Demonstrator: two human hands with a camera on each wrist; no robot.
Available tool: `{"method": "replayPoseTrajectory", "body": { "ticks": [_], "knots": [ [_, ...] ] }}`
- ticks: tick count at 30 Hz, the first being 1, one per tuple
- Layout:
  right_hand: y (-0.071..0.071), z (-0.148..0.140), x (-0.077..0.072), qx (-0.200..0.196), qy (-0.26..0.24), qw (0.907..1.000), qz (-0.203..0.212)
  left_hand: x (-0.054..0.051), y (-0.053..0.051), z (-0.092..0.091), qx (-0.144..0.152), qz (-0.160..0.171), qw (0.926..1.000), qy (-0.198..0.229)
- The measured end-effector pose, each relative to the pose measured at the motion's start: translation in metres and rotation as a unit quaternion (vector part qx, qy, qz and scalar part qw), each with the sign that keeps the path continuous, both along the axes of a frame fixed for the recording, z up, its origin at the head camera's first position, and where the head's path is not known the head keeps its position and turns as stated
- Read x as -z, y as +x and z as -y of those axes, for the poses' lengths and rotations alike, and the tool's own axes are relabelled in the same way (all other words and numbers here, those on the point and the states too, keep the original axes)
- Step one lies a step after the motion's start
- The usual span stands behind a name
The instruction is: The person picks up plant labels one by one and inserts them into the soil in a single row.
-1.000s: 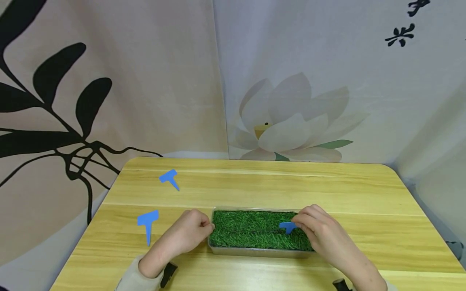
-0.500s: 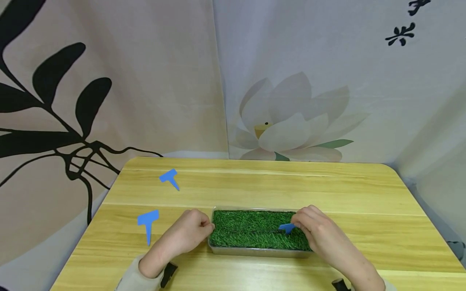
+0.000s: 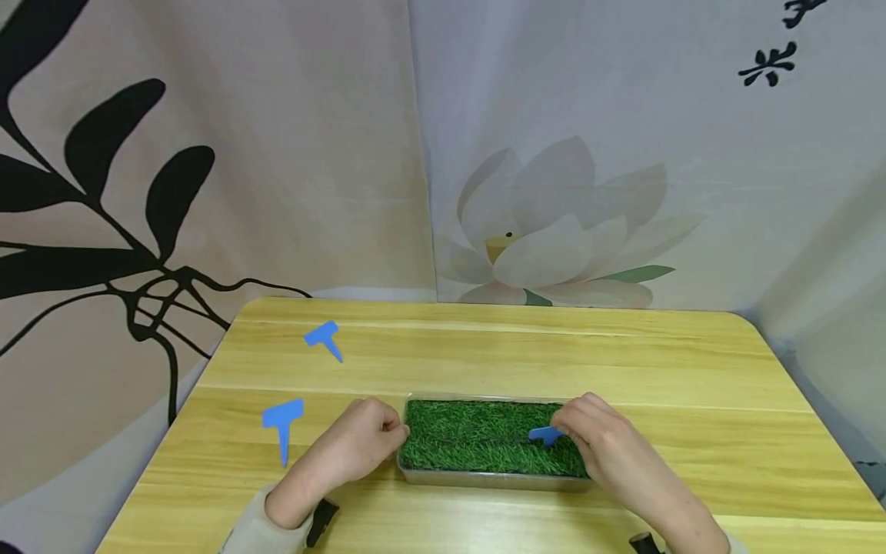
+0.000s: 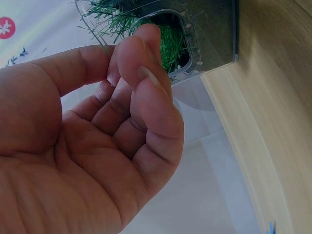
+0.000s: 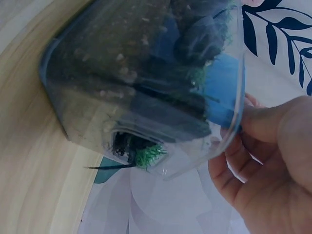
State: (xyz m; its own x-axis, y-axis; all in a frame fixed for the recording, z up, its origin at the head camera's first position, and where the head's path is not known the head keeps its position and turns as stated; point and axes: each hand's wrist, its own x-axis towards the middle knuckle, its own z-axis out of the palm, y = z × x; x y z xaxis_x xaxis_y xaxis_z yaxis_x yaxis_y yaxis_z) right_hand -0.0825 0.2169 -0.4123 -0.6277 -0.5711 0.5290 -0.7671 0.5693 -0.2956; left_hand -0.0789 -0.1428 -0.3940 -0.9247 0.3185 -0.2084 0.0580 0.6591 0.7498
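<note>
A clear box (image 3: 494, 481) filled with green artificial grass (image 3: 471, 431) stands on the table. My right hand (image 3: 612, 450) pinches one end of a blue T-shaped label (image 3: 545, 435) at the right part of the grass; the label's lower part is hidden. In the right wrist view the blue label (image 5: 222, 87) shows through the box wall, beside the thumb of my right hand (image 5: 273, 161). My left hand (image 3: 360, 442) is at the box's left end, thumb and fingertips brought together. The left wrist view has the curled fingers of my left hand (image 4: 107, 126) by the box's rim (image 4: 192, 73).
Two more blue T-shaped labels lie on the left of the wooden table (image 3: 484, 354): one near the back (image 3: 323, 336), one (image 3: 282, 422) beyond my left forearm. A printed curtain (image 3: 332, 154) hangs behind the table.
The blue label in my right hand has shifted very slightly left, its head tilting a little. My right hand has moved slightly left with it; my left hand stays at the box's end.
</note>
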Motion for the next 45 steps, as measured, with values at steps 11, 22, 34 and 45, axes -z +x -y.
{"method": "replayPoseTrajectory", "body": {
  "ticks": [11,22,34,45],
  "knots": [
    [0.0,-0.006,-0.002,0.01,-0.005,0.9999,0.003,0.0,0.0,0.0,0.001,-0.002,1.0,0.005],
    [-0.001,-0.008,-0.005,0.006,-0.008,0.9999,0.006,-0.001,0.001,0.0,0.0,-0.003,1.0,0.006],
    [0.0,-0.025,-0.02,0.217,-0.007,0.973,0.08,0.0,0.001,0.0,0.002,-0.006,1.0,0.007],
    [-0.005,-0.043,-0.024,0.255,0.022,0.9348,0.246,0.001,0.001,0.001,0.005,-0.011,0.9999,0.005]
  ]
}}
